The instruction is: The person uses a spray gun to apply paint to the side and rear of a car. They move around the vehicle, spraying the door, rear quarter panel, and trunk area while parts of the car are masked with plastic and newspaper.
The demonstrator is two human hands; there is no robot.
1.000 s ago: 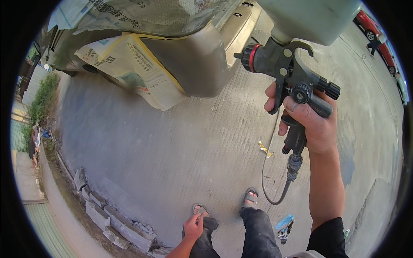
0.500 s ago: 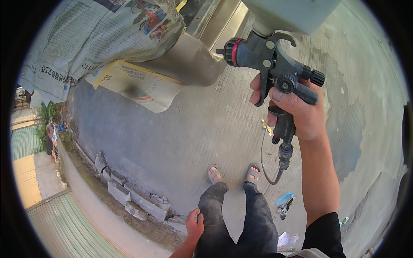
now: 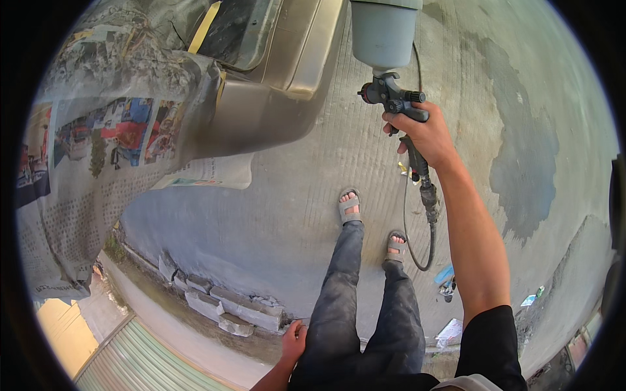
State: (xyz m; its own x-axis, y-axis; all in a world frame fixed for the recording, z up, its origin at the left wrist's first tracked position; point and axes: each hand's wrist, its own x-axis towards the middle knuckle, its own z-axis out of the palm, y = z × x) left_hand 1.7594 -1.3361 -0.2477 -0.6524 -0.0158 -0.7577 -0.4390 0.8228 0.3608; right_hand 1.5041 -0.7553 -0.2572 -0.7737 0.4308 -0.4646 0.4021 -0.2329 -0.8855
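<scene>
My right hand [image 3: 427,133] is wrapped round the grip of a black spray gun [image 3: 385,96], its fingers at the trigger. On top of the gun stands a grey paint cup [image 3: 386,36]. The gun's nozzle points left, toward a brownish metallic vehicle body panel [image 3: 267,114], with a gap between them. An air hose [image 3: 430,241] hangs from the grip and loops behind the gun. My left hand [image 3: 295,340] hangs low beside my left thigh, fingers loosely bent and slightly apart, with nothing visible in it.
Printed newspaper [image 3: 124,130] masks the vehicle left of the panel; a yellow tape strip [image 3: 205,27] crosses near a window [image 3: 241,32]. Broken concrete blocks [image 3: 244,309] line the ground at lower left. Litter [image 3: 448,331] lies near my feet, and a dark wet patch [image 3: 525,163] spreads at right.
The spray gun has moved farther from me and looks smaller, its cup now more fully in view. More of the vehicle panel and newspaper shows. My feet have shifted into a staggered stance.
</scene>
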